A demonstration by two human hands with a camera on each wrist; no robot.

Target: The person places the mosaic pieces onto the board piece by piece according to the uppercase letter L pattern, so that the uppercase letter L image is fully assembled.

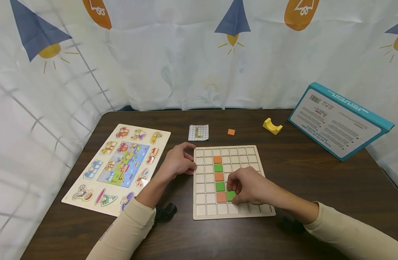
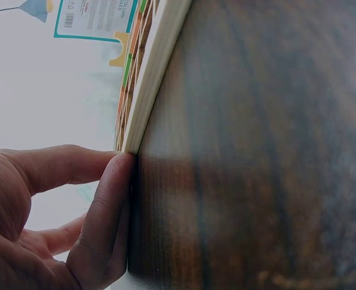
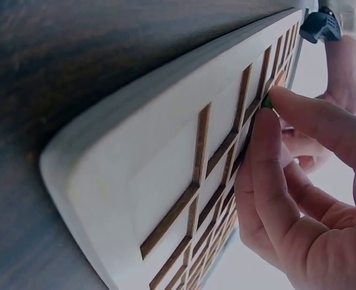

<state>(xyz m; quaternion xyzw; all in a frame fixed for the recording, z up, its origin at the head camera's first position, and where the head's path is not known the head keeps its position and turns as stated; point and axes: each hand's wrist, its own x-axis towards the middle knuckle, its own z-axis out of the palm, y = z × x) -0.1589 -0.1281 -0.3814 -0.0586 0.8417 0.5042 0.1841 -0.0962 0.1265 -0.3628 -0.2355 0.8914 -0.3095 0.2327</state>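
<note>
A wooden grid board [image 1: 205,209] lies flat on the table. One column of it holds alternating orange and green square tiles, an orange tile [image 1: 217,159] at the far end. My right hand [image 1: 251,186] pinches a green tile [image 1: 230,196] at the cell right of the column's nearest orange tile [image 1: 221,197]. The right wrist view shows only a sliver of this green tile [image 3: 267,103] between thumb and finger. My left hand [image 1: 179,159] rests at the board's left edge, its thumb and finger touching the rim [image 2: 143,112]; some of its fingers are hidden.
A small printed pattern card [image 1: 198,133] and a loose orange tile [image 1: 231,132] lie beyond the board. A yellow curved block [image 1: 272,126] sits farther right, near a teal-edged box [image 1: 335,122]. To the left lies a vehicle puzzle [image 1: 91,187], partly under my left forearm.
</note>
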